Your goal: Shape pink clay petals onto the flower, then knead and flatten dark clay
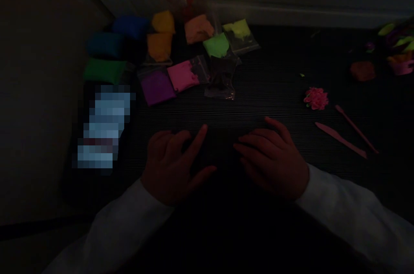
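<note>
In dim light, my left hand (174, 166) hovers over or rests on the dark table, its index finger and thumb stretched apart and the other fingers bent. Nothing shows in it. My right hand (270, 157) lies to its right, fingers extended and empty. Beyond my right hand sits a pink clay flower (316, 99) with many petals. Two pink modelling tools, a flat knife-shaped one (339, 138) and a thin one (357, 129), lie right of it. Ahead of my left hand are bags of pink clay (183, 76) and purple clay (157, 87).
More bagged clay stands at the back: green (105, 71), blue (131, 26), orange (159, 46), peach (198, 29), light green (216, 45) and yellow (242, 29). A blurred lit screen (105, 127) lies left. A reddish-brown lump (362, 70) and a small pink pot (401, 65) are far right.
</note>
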`<state>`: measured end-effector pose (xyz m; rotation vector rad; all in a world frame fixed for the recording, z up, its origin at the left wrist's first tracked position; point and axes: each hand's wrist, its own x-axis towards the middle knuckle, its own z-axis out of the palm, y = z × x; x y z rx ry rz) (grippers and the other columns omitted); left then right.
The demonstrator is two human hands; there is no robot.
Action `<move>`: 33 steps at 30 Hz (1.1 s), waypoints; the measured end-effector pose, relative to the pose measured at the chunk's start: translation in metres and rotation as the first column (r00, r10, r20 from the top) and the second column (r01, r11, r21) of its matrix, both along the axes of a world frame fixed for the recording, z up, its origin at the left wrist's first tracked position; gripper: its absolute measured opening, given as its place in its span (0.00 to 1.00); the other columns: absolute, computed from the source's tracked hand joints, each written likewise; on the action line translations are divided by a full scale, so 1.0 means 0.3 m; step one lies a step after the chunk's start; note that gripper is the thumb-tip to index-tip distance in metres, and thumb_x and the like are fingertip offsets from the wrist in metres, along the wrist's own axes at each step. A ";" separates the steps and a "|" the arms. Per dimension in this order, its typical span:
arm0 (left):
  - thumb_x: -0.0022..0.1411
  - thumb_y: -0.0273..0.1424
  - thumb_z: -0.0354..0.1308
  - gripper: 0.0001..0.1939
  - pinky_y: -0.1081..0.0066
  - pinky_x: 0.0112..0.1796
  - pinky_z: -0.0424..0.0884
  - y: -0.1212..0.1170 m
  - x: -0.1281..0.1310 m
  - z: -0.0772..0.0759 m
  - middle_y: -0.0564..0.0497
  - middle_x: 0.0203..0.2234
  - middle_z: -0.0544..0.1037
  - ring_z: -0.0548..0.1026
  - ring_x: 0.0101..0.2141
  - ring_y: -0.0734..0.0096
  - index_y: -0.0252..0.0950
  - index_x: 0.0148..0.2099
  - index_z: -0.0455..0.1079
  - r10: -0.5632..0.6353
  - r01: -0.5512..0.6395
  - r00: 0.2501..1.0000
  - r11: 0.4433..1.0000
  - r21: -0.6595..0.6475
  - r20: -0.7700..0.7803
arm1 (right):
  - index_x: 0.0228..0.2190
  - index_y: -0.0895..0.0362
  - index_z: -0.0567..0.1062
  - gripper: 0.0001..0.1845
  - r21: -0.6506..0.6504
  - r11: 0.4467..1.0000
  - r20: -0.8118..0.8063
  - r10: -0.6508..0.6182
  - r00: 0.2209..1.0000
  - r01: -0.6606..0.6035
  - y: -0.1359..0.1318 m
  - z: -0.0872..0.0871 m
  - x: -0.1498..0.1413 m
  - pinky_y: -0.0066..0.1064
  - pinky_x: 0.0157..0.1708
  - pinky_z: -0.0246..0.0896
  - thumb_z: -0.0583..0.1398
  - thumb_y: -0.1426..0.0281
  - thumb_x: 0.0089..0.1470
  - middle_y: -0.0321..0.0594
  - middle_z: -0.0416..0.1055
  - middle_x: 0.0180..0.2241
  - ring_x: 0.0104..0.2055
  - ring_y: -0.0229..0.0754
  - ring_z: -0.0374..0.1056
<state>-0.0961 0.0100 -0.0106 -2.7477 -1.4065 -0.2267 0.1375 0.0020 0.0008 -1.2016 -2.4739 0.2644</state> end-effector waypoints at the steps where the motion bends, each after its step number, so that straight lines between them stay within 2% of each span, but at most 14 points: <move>1: 0.46 0.50 0.52 0.41 0.52 0.45 0.55 -0.003 0.000 0.000 0.42 0.40 0.61 0.59 0.41 0.51 0.36 0.59 0.49 0.008 -0.008 1.000 1.000 -0.006 -0.003 | 0.40 0.56 0.70 0.14 0.007 1.000 0.001 -0.010 1.000 0.010 -0.001 0.001 0.000 0.48 0.54 0.41 0.53 0.68 0.50 0.36 0.70 0.39 0.43 0.42 0.60; 5: 0.46 0.52 0.50 0.40 0.51 0.45 0.54 -0.014 0.011 0.006 0.41 0.40 0.62 0.59 0.41 0.51 0.36 0.58 0.52 0.037 -0.040 0.998 0.998 -0.056 -0.043 | 0.43 0.56 0.69 0.17 0.017 0.996 0.034 -0.087 0.996 0.087 -0.018 0.009 0.006 0.48 0.54 0.40 0.54 0.67 0.50 0.37 0.69 0.41 0.44 0.42 0.60; 9: 0.49 0.51 0.48 0.38 0.52 0.45 0.54 -0.020 0.027 0.012 0.41 0.43 0.62 0.60 0.42 0.50 0.36 0.58 0.52 0.093 -0.099 0.992 0.993 -0.069 -0.082 | 0.45 0.58 0.67 0.20 0.045 0.968 0.098 -0.250 0.963 0.247 -0.064 0.011 0.028 0.50 0.54 0.39 0.54 0.64 0.50 0.40 0.66 0.46 0.47 0.45 0.58; 11: 0.49 0.52 0.47 0.40 0.52 0.45 0.54 -0.022 0.028 0.012 0.40 0.43 0.62 0.59 0.42 0.50 0.33 0.59 0.49 0.113 -0.120 0.990 0.990 -0.076 -0.085 | 0.47 0.60 0.65 0.24 0.062 0.931 0.151 -0.364 0.919 0.359 -0.099 0.004 0.042 0.51 0.54 0.39 0.54 0.63 0.49 0.44 0.62 0.49 0.48 0.47 0.57; 14: 0.49 0.52 0.47 0.43 0.52 0.46 0.54 -0.028 0.038 0.017 0.38 0.44 0.62 0.59 0.43 0.50 0.28 0.59 0.46 0.139 -0.141 0.989 0.988 -0.067 -0.043 | 0.51 0.65 0.60 0.31 0.083 0.843 0.237 -0.534 0.812 0.531 -0.153 -0.012 0.052 0.52 0.53 0.38 0.53 0.59 0.49 0.52 0.54 0.54 0.53 0.53 0.51; 16: 0.50 0.50 0.47 0.40 0.52 0.47 0.53 -0.035 0.069 0.026 0.38 0.45 0.62 0.59 0.44 0.50 0.29 0.59 0.47 0.124 -0.124 0.992 0.989 -0.082 0.001 | 0.52 0.67 0.57 0.34 0.083 0.804 0.284 -0.585 0.760 0.589 -0.178 -0.020 0.046 0.52 0.54 0.36 0.52 0.57 0.49 0.54 0.47 0.56 0.55 0.54 0.47; 20: 0.58 0.40 0.43 0.28 0.55 0.52 0.47 -0.058 0.202 0.047 0.43 0.52 0.59 0.56 0.51 0.56 0.34 0.58 0.52 0.048 -0.031 0.992 0.989 -0.145 0.116 | 0.54 0.63 0.53 0.34 0.058 0.802 0.342 -0.576 0.743 0.595 -0.188 -0.019 0.023 0.51 0.54 0.31 0.48 0.56 0.51 0.53 0.40 0.58 0.59 0.52 0.39; 24: 0.60 0.40 0.39 0.25 0.52 0.54 0.40 -0.075 0.328 0.054 0.47 0.57 0.53 0.47 0.57 0.57 0.36 0.57 0.53 0.061 -0.032 0.988 0.981 -0.193 0.143 | 0.54 0.60 0.53 0.32 0.023 0.806 0.369 -0.556 0.745 0.591 -0.177 -0.016 0.018 0.51 0.54 0.29 0.45 0.57 0.52 0.50 0.37 0.59 0.60 0.51 0.36; 29: 0.60 0.39 0.37 0.24 0.51 0.54 0.39 -0.074 0.367 0.054 0.48 0.58 0.51 0.44 0.58 0.59 0.37 0.57 0.53 0.082 -0.054 0.988 0.978 -0.203 0.131 | 0.54 0.61 0.53 0.31 -0.001 0.812 0.369 -0.543 0.754 0.584 -0.179 -0.018 0.024 0.52 0.55 0.27 0.45 0.59 0.52 0.46 0.37 0.59 0.60 0.50 0.34; 33: 0.61 0.37 0.36 0.24 0.52 0.54 0.39 -0.070 0.375 0.059 0.49 0.58 0.50 0.43 0.58 0.60 0.36 0.57 0.52 0.096 -0.072 0.989 0.976 -0.203 0.113 | 0.54 0.64 0.53 0.31 0.006 0.816 0.299 -0.553 0.777 0.578 -0.185 -0.016 0.029 0.51 0.55 0.30 0.47 0.63 0.51 0.52 0.37 0.59 0.60 0.50 0.36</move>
